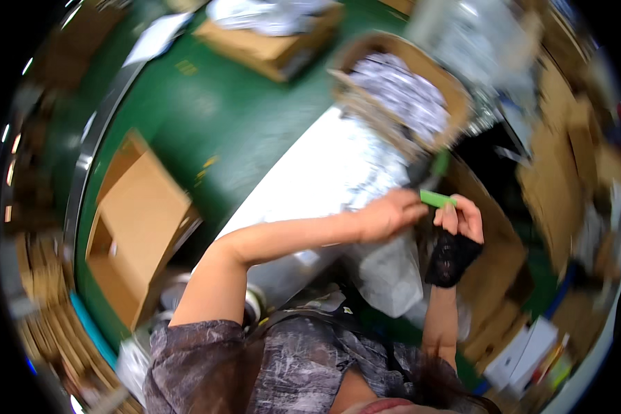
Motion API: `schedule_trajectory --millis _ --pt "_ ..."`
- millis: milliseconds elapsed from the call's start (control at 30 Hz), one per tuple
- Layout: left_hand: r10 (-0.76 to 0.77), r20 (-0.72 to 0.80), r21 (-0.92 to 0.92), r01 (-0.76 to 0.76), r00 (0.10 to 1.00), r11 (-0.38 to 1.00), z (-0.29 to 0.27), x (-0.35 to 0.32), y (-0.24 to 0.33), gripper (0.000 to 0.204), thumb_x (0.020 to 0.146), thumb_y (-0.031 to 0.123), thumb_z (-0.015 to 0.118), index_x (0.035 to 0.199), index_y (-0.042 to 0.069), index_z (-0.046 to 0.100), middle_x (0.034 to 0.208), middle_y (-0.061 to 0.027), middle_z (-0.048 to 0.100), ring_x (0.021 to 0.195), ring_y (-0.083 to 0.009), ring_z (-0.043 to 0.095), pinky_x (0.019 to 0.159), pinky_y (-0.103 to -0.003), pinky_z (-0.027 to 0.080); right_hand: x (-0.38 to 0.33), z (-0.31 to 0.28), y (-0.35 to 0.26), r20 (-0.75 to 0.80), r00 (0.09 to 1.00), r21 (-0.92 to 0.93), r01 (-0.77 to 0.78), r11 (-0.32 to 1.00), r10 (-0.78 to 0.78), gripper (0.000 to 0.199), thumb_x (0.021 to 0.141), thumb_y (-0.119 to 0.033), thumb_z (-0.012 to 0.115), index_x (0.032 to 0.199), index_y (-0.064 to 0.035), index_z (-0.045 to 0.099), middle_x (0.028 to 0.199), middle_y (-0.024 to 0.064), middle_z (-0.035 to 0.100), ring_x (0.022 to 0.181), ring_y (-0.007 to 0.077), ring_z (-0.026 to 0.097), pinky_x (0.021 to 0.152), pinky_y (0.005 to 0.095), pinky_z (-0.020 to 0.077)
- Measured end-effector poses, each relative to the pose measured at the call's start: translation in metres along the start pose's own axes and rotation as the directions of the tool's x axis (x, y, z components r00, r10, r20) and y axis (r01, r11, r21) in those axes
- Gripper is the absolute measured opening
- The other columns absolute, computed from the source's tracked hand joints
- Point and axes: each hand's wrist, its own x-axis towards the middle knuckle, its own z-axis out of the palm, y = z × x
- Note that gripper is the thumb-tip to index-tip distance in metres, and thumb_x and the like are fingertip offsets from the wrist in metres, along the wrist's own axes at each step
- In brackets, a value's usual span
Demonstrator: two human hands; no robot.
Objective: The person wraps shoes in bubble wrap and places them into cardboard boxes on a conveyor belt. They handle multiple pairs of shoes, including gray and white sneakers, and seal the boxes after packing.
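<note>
A short bright-green strip (437, 199) spans the gap between my two hands. Pinching its right end is my right hand (464, 218), which has a black fingerless covering (452, 258) over the palm and wrist. My left hand (391, 214) is curled closed at the strip's left end, above the white tabletop (300, 169). Motion blurs its fingers, so what they hold is hidden. Just beyond the strip lies a dark object with a green part (440, 163), too smeared to name.
An open carton (459, 103) of pale packets stands at the table's far end. Another open cardboard box (141, 221) sits on the green floor (207, 114) at left. Clear plastic bags (386, 276) hang near my body. Flattened cardboard (545, 165) leans at right.
</note>
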Motion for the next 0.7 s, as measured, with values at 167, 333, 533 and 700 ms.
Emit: schedule_trajectory --millis 167,333,533,700 --pt "-0.367 -0.324 0.071 0.409 0.872 0.91 -0.124 -0.104 0.071 0.031 0.077 0.008 0.059 0.107 0.001 0.053 0.099 -0.0174 0.053 0.093 -0.0348 0.051 0.082 -0.04 0.042 -0.014 0.142 -0.01 0.57 0.817 0.0 -0.112 0.994 0.092 0.01 0.081 0.003 0.056 0.09 0.0006 0.055 0.087 0.0027 0.054 0.072 0.0081 0.05 0.068 0.0216 0.0425" --pt "-0.417 -0.774 0.137 0.769 0.477 0.624 -0.237 -0.238 0.128 0.02 0.078 0.006 0.057 0.098 -0.001 0.057 0.098 -0.0171 0.053 0.088 -0.0326 0.054 0.077 -0.036 0.045 -0.079 0.333 -0.007 0.948 0.306 0.052 0.105 0.993 -0.082 0.013 0.081 -0.011 0.06 0.088 -0.0003 0.057 0.071 0.0021 0.058 0.065 0.0066 0.053 0.061 0.0214 0.0433" --pt "-0.15 -0.959 -0.273 0.92 -0.239 0.281 -0.291 -0.416 0.17 0.016 0.083 0.014 0.06 0.087 0.0 0.057 0.085 -0.0086 0.055 0.077 -0.0163 0.054 0.067 -0.028 0.044 -0.183 0.522 0.032 0.964 -0.264 0.081 0.253 0.964 -0.011 0.013 0.079 -0.015 0.06 0.085 -0.0039 0.06 0.065 0.0044 0.056 0.059 0.013 0.05 0.056 0.0274 0.0421" --pt "-0.316 -0.828 -0.499 0.866 -0.463 0.04 -0.308 -0.506 0.148 0.074 0.076 0.038 0.064 0.124 -0.01 0.036 0.123 -0.028 0.041 0.111 -0.0348 0.046 0.092 -0.039 0.039 -0.256 0.592 0.075 0.906 -0.393 -0.04 0.292 0.956 0.158 0.014 0.079 -0.016 0.059 0.085 -0.0034 0.06 0.067 0.0036 0.055 0.065 0.012 0.051 0.062 0.0276 0.0424"
